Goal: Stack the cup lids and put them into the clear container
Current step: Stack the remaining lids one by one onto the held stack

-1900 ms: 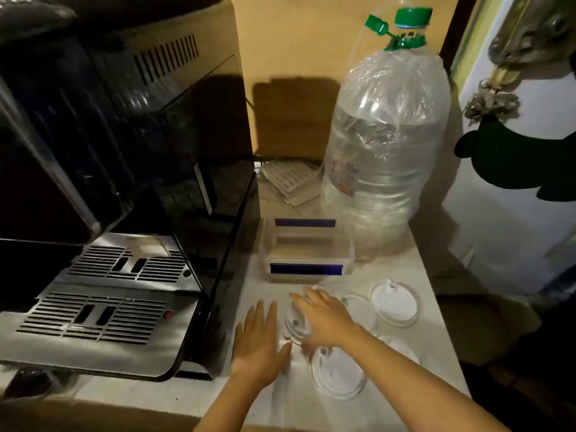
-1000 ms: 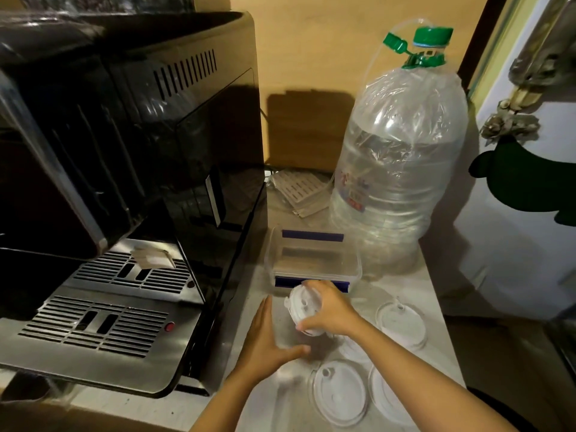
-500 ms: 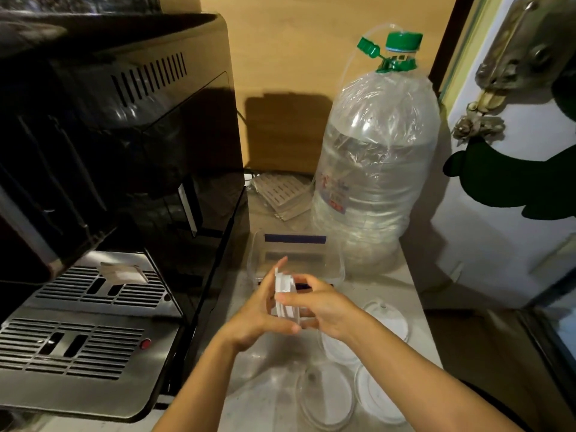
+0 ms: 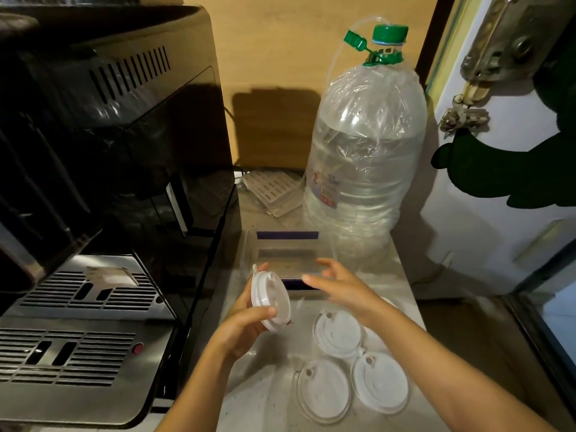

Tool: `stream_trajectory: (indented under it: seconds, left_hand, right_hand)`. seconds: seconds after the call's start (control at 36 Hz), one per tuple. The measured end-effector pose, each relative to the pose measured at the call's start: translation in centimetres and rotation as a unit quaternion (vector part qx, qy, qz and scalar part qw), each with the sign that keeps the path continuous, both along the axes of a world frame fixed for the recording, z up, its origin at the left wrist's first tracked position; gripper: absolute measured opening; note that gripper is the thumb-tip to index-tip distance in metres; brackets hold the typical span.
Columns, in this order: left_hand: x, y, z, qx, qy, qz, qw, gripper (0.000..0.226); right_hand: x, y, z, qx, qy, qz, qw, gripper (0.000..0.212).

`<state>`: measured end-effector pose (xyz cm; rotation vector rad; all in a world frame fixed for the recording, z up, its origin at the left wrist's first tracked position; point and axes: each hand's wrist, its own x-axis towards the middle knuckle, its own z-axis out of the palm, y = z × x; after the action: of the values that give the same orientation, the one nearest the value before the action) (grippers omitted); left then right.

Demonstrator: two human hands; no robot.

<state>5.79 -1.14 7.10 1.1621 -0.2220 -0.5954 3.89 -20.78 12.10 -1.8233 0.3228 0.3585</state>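
My left hand (image 4: 241,325) grips a small stack of white cup lids (image 4: 270,302), tilted on edge above the counter. Just right of the stack, my right hand (image 4: 344,289) hovers with its fingers spread and nothing in it. Behind both hands sits the clear container (image 4: 288,255) with dark blue strips on its front and back rims; it looks empty. Three white lids lie flat on the counter below my right forearm: one in the middle (image 4: 336,333), one at the front (image 4: 322,391), one to the front right (image 4: 380,381). A further lid is partly hidden under my right wrist.
A big black and steel coffee machine (image 4: 93,213) with a drip tray fills the left side. A large clear water bottle (image 4: 364,163) with a green cap stands behind the container on the right. The white counter (image 4: 255,400) ends at a right edge close to the lids.
The lids were lifted off the counter by my right hand, pressed between both hands, and now rest in my left hand alone. My right hand has let go and opened.
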Motion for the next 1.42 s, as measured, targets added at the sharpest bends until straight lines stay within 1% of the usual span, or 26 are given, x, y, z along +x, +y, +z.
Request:
stream_trajectory:
  seconds: [0.08,0.14,0.22,0.31,0.36,0.42,0.5,0.58,0.75,0.83,0.89,0.94,1.0,1.08,1.19,1.28,1.33,1.42]
  left_hand:
    - [-0.2,0.2,0.0,-0.012,0.012,0.0,1.0,0.083]
    - [-0.4,0.2,-0.1,-0.015,0.022,0.0,1.0,0.084]
    - [-0.7,0.2,-0.3,-0.015,0.03,-0.001,0.999,0.089]
    - [-0.7,0.3,-0.5,-0.032,0.057,-0.011,0.998,0.098]
    - [-0.8,0.2,-0.5,-0.042,0.071,-0.019,0.996,0.105]
    - [-0.9,0.1,-0.5,-0.047,0.08,-0.025,0.995,0.109]
    - [-0.9,0.0,-0.5,-0.054,0.101,-0.035,0.993,0.108]
    - [-0.9,-0.1,-0.6,-0.074,0.126,-0.044,0.988,0.102]
    - [-0.7,-0.2,-1.3,-0.105,0.155,-0.027,0.982,0.087]
    - [-0.5,-0.4,-1.4,-0.134,0.156,-0.02,0.978,0.075]
    - [-0.5,-0.4,-1.4,-0.152,0.156,-0.019,0.976,0.072]
    - [-0.5,-0.5,-1.2,-0.164,0.158,-0.016,0.974,0.071]
    - [-0.6,-0.6,-1.0,-0.173,0.159,-0.009,0.972,0.073]
    - [-0.7,-0.7,-0.5,-0.175,0.171,0.013,0.97,0.085]
    - [-0.7,-0.9,-0.2,-0.168,0.177,0.046,0.969,0.1]
    - [-0.7,-1.1,0.0,-0.162,0.175,0.063,0.969,0.097]
    - [-0.7,-1.3,0.1,-0.159,0.179,0.073,0.968,0.098]
    - [-0.7,-1.9,0.1,-0.175,0.196,0.079,0.962,0.093]
  right_hand:
    - [-0.1,-2.5,-1.3,-0.095,-0.046,-0.006,0.994,0.081]
    - [-0.5,-3.4,-2.5,-0.154,-0.049,0.013,0.987,0.086]
    - [-1.6,-3.8,-5.0,-0.264,-0.014,0.067,0.962,0.095]
    - [-2.9,-3.5,-7.3,-0.342,0.022,0.115,0.932,0.101]
    - [-3.3,-3.2,-8.2,-0.372,0.028,0.134,0.918,0.105]
    - [-3.4,-2.9,-8.7,-0.388,0.024,0.145,0.91,0.108]
    - [-3.3,-2.5,-9.2,-0.421,0.02,0.161,0.892,0.107]
    - [-3.0,-2.2,-9.5,-0.441,0.011,0.164,0.882,0.103]
    - [-2.7,-2.0,-9.7,-0.448,0.012,0.158,0.88,0.097]
    - [-2.7,-2.0,-9.6,-0.443,0.01,0.145,0.885,0.098]
    - [-2.7,-2.0,-9.5,-0.431,0.011,0.133,0.892,0.099]
    - [-2.7,-2.0,-9.4,-0.415,0.012,0.116,0.902,0.101]
    - [-2.6,-2.1,-9.1,-0.401,0.008,0.092,0.912,0.097]
    - [-2.3,-2.4,-8.2,-0.375,-0.005,0.056,0.925,0.087]
    - [-2.1,-2.8,-6.2,-0.335,-0.036,0.007,0.942,0.082]
    - [-2.0,-2.5,-3.9,-0.296,-0.071,-0.024,0.952,0.081]
    - [-2.1,-2.0,-2.2,-0.261,-0.101,-0.04,0.959,0.085]
    - [-2.5,-0.7,-0.1,-0.197,-0.139,-0.052,0.969,0.098]
